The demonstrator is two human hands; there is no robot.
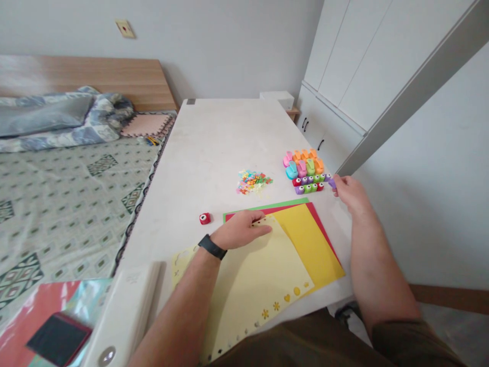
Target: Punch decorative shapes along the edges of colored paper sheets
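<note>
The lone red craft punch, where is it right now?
In the head view, the red punch sits on the white table, just left of the green sheet and beyond the black wristband.

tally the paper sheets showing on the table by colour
Green sheet: 1
Red sheet: 1
Bright yellow sheet: 1
Pale yellow sheet, with cutouts along its edges: 1
Total: 4 visible; any hidden directly underneath cannot be counted.
</note>
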